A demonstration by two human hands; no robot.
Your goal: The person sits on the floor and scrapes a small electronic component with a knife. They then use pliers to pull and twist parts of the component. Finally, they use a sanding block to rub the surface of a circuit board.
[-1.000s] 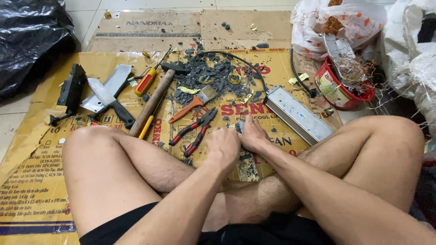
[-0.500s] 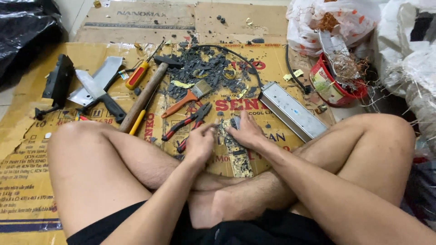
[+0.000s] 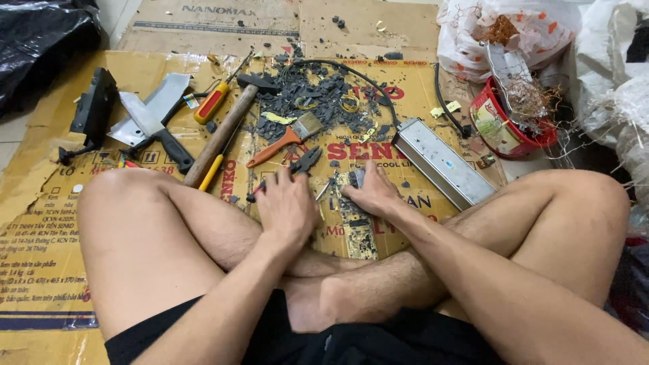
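Observation:
I sit cross-legged on flattened cardboard (image 3: 61, 223). My left hand (image 3: 287, 208) lies over the handles of red-and-black pliers (image 3: 305, 162), fingers curled on them; the jaws stick out beyond the fingertips. My right hand (image 3: 372, 192) presses down the far end of a dark, stripped circuit board (image 3: 357, 233) that lies between my shins. A thin metal piece (image 3: 324, 190) lies between the two hands.
Beyond the hands lie an orange-handled paintbrush (image 3: 280, 140), a wooden-handled hammer (image 3: 223, 132), a red-and-yellow screwdriver (image 3: 212, 102), a cleaver (image 3: 145, 115) and a heap of black fragments (image 3: 318, 98). A long silver metal casing (image 3: 443, 162) and a red bucket (image 3: 503, 125) are at the right, with bags behind.
My left hand has slid forward onto the pliers' handles and closed over them. The right hand stays on the board. The view has tilted slightly nearer the floor.

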